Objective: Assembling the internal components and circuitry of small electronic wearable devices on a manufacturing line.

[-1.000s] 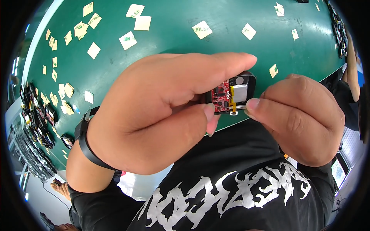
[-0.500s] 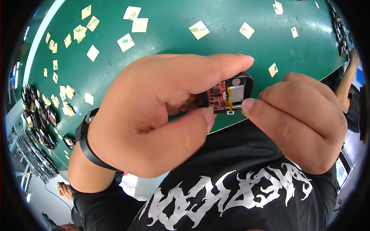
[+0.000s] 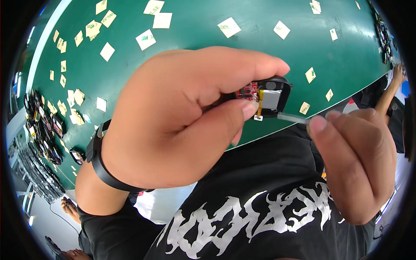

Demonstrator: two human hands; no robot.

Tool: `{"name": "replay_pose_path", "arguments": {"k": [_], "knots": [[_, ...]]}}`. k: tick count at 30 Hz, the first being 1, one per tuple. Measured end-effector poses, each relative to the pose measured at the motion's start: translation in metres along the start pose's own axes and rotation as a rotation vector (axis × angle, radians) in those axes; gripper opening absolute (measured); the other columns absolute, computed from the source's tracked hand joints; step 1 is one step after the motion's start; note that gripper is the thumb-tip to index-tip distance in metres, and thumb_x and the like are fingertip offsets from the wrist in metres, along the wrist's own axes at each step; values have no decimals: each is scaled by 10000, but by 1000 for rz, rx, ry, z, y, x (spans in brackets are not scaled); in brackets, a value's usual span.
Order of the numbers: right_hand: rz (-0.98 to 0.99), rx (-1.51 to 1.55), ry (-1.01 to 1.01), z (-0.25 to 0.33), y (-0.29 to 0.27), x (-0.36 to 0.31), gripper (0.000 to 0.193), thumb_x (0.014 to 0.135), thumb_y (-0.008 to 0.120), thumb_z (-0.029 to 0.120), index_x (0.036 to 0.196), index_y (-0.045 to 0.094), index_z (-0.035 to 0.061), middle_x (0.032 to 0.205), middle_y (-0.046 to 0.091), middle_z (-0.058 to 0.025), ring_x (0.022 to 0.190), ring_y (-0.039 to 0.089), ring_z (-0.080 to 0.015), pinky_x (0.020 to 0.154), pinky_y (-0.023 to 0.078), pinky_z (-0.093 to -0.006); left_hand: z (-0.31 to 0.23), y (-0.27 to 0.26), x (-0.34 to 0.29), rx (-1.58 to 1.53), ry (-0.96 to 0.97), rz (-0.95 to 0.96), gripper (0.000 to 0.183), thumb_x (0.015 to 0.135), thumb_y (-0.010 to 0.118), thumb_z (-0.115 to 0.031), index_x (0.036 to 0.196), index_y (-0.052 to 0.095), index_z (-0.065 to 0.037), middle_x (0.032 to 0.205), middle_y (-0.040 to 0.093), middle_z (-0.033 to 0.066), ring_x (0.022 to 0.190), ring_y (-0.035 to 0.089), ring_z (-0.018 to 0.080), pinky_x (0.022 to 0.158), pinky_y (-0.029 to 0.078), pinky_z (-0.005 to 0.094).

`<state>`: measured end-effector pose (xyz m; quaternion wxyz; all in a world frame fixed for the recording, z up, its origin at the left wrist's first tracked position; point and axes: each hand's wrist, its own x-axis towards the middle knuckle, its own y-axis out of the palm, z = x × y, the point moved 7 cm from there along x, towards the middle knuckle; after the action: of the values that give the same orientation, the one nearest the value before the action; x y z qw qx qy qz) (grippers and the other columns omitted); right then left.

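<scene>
My left hand (image 3: 173, 117) grips a small black device housing (image 3: 285, 97) between thumb and fingers above the table. Its open face shows a red circuit board (image 3: 248, 91) partly covered by my thumb, and a silver battery (image 3: 271, 100) beside it. A short yellow-brown ribbon with a small white end (image 3: 258, 117) hangs over the housing's lower edge. Thumb against fingers, my right hand (image 3: 362, 156) is closed on one end of a thin translucent strip (image 3: 294, 117). The strip's other end meets the housing's lower right edge; whether it sticks there I cannot tell.
Pale yellow paper squares (image 3: 145, 40) lie scattered over the green table (image 3: 199, 26). A heap of black device housings (image 3: 41, 130) sits at the left edge, another pile (image 3: 382, 39) at the far right. Another person's arm (image 3: 392, 89) shows at the right.
My right hand has moved right and down from the housing, and the translucent strip now stretches between them. The housing has shifted slightly up and right in my left hand.
</scene>
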<state>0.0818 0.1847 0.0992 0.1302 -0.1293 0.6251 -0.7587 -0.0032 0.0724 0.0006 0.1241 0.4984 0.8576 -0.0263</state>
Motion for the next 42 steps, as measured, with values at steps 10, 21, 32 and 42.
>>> {"name": "replay_pose_path", "arguments": {"k": [10,21,32,42], "knots": [[-156,313,111,-7,12,-3,388,670,809,-105,1037,687,-79,861,630,-153,666,625,-201,576,489,-276,3,1,-2,-182,-17,-5,578,818,523,75,1393,586,70,983,705,89,691,601,61,560,443,181],[-120,201,36,-5,13,9,366,589,787,-72,947,712,-78,789,651,-138,599,602,-200,497,439,-272,1,0,1,14,44,87,617,807,468,84,1413,575,58,972,700,76,677,581,61,571,431,180],[-129,242,45,-12,12,10,353,583,771,-11,923,717,-88,751,638,-156,585,606,-210,481,443,-278,2,-2,1,-38,-11,64,689,738,484,51,1423,542,95,948,702,79,672,579,69,562,427,187],[-251,359,-1,-17,23,4,336,614,811,-72,938,721,-65,722,600,-101,546,543,-170,487,459,-259,7,-1,0,-193,-56,55,690,756,520,-17,1433,517,116,934,693,78,662,571,77,581,439,193]]}}
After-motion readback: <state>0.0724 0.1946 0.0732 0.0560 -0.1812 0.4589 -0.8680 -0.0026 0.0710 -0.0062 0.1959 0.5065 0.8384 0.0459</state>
